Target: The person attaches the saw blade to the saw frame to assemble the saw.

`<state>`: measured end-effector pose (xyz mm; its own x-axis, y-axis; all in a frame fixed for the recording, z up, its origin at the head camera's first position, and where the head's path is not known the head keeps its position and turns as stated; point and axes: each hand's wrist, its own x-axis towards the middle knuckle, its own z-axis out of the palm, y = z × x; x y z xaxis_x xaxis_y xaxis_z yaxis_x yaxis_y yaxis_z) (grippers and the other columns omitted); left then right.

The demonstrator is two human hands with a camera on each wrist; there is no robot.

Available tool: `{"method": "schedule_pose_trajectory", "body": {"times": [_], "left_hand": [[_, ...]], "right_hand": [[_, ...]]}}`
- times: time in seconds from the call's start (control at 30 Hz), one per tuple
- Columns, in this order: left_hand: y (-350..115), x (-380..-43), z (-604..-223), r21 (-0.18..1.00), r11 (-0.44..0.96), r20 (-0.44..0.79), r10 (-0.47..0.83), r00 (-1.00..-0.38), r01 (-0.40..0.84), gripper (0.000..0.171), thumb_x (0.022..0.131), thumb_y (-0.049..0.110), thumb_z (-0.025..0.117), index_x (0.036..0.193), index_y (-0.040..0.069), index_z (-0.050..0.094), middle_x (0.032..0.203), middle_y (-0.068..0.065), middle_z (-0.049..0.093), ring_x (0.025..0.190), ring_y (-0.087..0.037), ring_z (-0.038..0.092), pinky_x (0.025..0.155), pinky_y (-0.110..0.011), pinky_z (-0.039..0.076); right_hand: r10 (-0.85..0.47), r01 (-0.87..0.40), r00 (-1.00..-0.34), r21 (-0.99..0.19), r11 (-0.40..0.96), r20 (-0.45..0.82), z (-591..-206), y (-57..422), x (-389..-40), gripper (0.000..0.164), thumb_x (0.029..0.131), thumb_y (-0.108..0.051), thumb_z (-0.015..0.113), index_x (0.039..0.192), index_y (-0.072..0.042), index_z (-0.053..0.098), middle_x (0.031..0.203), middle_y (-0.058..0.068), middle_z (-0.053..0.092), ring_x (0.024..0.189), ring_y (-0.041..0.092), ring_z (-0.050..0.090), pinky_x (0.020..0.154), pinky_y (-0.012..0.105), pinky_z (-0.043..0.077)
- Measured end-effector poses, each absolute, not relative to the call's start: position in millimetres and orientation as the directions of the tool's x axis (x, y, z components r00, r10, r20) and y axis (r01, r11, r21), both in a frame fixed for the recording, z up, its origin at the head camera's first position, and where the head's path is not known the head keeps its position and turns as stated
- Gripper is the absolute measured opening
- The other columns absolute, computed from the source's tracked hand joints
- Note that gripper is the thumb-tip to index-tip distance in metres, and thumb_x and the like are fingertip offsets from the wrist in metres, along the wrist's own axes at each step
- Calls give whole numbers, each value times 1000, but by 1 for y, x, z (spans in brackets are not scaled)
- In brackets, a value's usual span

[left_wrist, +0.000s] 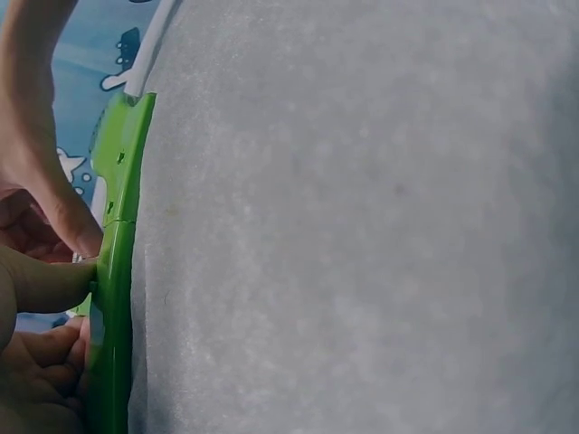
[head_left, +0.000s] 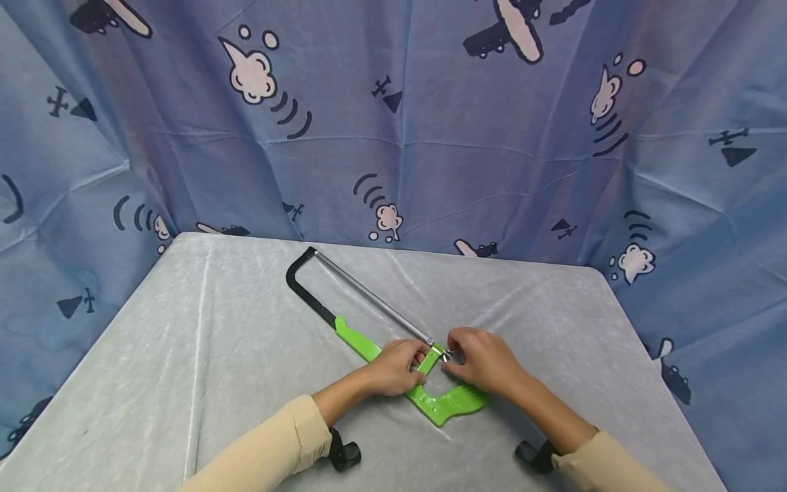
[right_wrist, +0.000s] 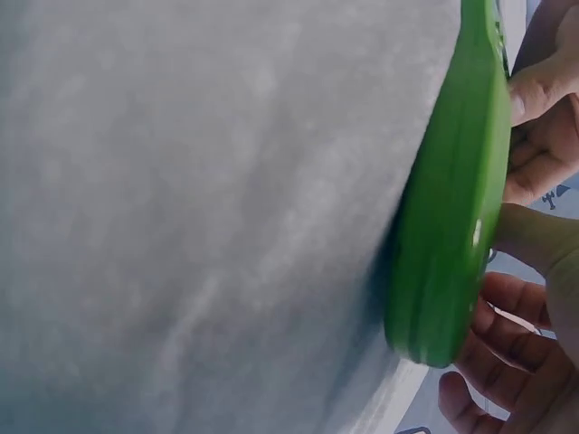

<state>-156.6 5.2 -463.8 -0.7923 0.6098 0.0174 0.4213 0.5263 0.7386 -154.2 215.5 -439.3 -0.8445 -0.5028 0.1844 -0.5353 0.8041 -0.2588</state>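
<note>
A hacksaw (head_left: 355,339) with a bright green handle and a black front bow lies slantwise on the table, its handle toward the person. A silver blade bar (head_left: 375,299) spans from the bow's tip to the green upright. My left hand (head_left: 393,367) grips that green upright between thumb and fingers. At the silver wing nut (head_left: 446,355) behind the upright, my right hand (head_left: 482,359) pinches with thumb and fingertips, partly covering it. In the right wrist view the handle (right_wrist: 448,199) stands between the camera and both hands.
A pale grey cloth covers the table (head_left: 246,294). Blue curtain fabric (head_left: 344,123) with printed planes and clouds hangs behind and at the sides. Black wrist straps (head_left: 344,454) show below both beige sleeves (head_left: 270,444).
</note>
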Motion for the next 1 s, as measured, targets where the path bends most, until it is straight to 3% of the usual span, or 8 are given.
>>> {"method": "schedule_pose_trajectory", "body": {"times": [0.67, 1.0], "left_hand": [[6, -157, -464, 734, 536, 12, 604, -797, 417, 30, 81, 6, 75, 108, 5, 63, 90, 2, 58, 84, -9, 53, 88, -27, 39], [6, -157, -464, 739, 539, -2, 603, -798, 405, 30, 82, 7, 75, 110, 5, 63, 90, 2, 58, 86, -9, 53, 91, -28, 38]], "right_hand": [[-509, -540, -839, -186, 821, 192, -438, 211, -154, 34, 70, -23, 88, 75, -13, 56, 67, -7, 49, 57, 10, 43, 53, 30, 37], [-512, -533, -846, -267, 803, 151, -439, 214, -153, 22, 78, -22, 82, 79, -12, 63, 71, -5, 55, 62, 7, 47, 56, 29, 41]]}}
